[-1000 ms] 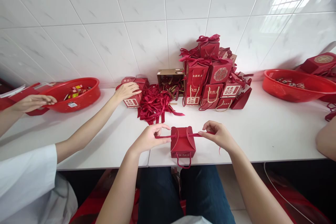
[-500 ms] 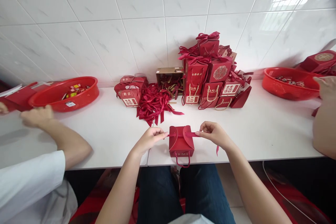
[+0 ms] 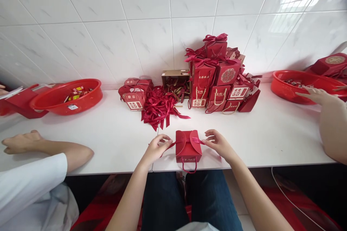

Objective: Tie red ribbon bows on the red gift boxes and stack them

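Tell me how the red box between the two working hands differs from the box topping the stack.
The near box has ribbon run through its top flaps with no bow tied; the top box carries a tied bow. The near box stands directly on the table, while the top box rests on other boxes. Both are red and trimmed with ribbon.

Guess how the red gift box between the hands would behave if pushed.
The red gift box would probably slide rather than roll, given its flat sides. Its thin folded flaps suggest card that may dent. Its looped cord handle would likely flop.
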`<state>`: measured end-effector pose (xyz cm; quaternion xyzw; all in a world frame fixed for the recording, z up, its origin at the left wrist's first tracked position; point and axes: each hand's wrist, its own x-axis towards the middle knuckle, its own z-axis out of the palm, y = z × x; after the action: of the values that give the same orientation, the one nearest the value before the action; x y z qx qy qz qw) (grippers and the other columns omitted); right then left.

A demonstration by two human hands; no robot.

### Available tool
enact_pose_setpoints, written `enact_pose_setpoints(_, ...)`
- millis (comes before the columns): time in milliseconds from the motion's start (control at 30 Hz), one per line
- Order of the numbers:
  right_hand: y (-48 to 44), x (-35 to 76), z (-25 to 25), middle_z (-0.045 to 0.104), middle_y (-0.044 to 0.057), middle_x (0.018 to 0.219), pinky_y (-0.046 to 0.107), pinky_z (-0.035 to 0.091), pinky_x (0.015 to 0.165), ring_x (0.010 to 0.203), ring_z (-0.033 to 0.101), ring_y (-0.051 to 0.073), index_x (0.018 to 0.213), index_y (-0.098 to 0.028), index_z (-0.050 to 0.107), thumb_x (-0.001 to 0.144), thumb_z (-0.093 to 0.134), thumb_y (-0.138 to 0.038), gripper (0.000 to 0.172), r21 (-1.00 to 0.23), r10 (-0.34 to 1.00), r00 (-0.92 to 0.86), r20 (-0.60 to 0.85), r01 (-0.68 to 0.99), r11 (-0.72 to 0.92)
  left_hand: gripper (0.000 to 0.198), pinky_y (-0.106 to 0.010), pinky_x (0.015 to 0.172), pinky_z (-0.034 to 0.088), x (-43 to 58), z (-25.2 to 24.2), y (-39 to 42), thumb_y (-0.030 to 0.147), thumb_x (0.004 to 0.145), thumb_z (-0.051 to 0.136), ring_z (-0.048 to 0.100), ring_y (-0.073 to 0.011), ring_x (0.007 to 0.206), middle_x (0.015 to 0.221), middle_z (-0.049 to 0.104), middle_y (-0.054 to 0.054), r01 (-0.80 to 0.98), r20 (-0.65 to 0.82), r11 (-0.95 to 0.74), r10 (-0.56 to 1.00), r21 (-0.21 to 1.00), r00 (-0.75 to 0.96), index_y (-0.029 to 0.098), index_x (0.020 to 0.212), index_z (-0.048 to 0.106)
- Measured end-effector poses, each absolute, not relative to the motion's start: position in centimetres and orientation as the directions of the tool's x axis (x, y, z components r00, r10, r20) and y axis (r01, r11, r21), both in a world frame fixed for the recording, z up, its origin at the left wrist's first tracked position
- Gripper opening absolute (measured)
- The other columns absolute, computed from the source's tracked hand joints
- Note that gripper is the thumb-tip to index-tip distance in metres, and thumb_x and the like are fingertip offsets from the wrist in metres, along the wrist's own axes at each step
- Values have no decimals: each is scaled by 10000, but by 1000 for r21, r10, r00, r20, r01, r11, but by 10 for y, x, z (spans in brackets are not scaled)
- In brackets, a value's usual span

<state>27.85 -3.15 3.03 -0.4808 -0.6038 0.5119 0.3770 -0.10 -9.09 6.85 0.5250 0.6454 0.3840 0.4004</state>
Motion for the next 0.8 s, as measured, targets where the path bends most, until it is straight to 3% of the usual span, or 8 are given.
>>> enact_pose_setpoints(67, -44, 284, 37, 600, 79, 1067, 316, 467, 745, 907, 573, 207, 956, -216, 585, 703, 702, -558, 441, -979, 992, -119, 37, 193, 60, 333, -258, 690, 412, -6, 73, -105, 519, 781, 615, 530, -193, 831, 940, 606, -50, 391, -35, 132, 969, 911, -246, 220, 926, 632)
enact_pose_setpoints(133, -59, 288, 45, 617, 53, 901, 300, 458, 674, 779, 570, 183, 870, -205, 618, 768, 631, -565, 375, -974, 994, -100, 49, 216, 70, 309, -262, 719, 411, -8, 76, -121, 506, 831, 562, 532, -193, 828, 905, 609, -45, 406, -34, 138, 967, 903, -254, 225, 928, 642)
enact_pose_setpoints(233, -78, 286, 52, 513, 0, 580, 280, 393, 549, 564, 482, 145, 708, -187, 653, 838, 523, -589, 442, -956, 956, -280, -88, 293, -3, 350, -265, 628, 401, -1, 76, -142, 510, 856, 529, 523, -177, 667, 725, 598, -17, 403, -178, 196, 981, 894, -83, 227, 975, 697)
enact_pose_setpoints(333, -87, 275, 45, 463, -22, 498, 272, 350, 494, 476, 432, 121, 599, -189, 581, 839, 511, -617, 496, -958, 904, -381, -193, 274, -89, 434, -256, 565, 384, 13, 68, -147, 491, 821, 591, 495, -162, 573, 612, 542, 24, 338, -263, 264, 964, 903, -51, 243, 1172, 655)
enact_pose_setpoints(433, -88, 261, 30, 479, -31, 523, 255, 347, 468, 454, 426, 103, 629, -194, 546, 837, 532, -614, 470, -971, 910, -347, -228, 13, -238, 544, -242, 569, 410, 18, 59, -138, 443, 793, 652, 524, -143, 575, 658, 560, 37, 107, -238, 262, 952, 959, -195, 245, 1290, 551)
enact_pose_setpoints(533, -84, 253, 19, 612, 7, 716, 244, 421, 501, 530, 509, 97, 752, -192, 612, 792, 651, -545, 357, -850, 923, -229, -308, -370, -375, 482, -243, 603, 465, 10, 54, -124, 366, 824, 640, 629, -157, 715, 896, 655, -25, -297, -253, 156, 913, 942, -321, 244, 1273, 516)
enact_pose_setpoints(633, -77, 250, 17, 662, 27, 902, 235, 501, 553, 653, 604, 107, 864, -214, 652, 732, 744, -472, 305, -666, 902, -217, -372, -615, -423, 269, -246, 574, 494, -3, 55, -113, 279, 890, 539, 670, -171, 761, 924, 666, -48, -672, -390, 100, 872, 734, -297, 207, 1145, 584)
enact_pose_setpoints(800, -65, 255, 22, 617, -25, 692, 203, 539, 546, 658, 626, 106, 886, -252, 690, 722, 774, -377, 223, -559, 920, -145, -363, -756, -340, 230, -199, 498, 477, -10, 66, -103, 203, 932, 468, 670, -135, 738, 915, 680, -68, -865, -441, 39, 871, 500, -216, 165, 1058, 657)
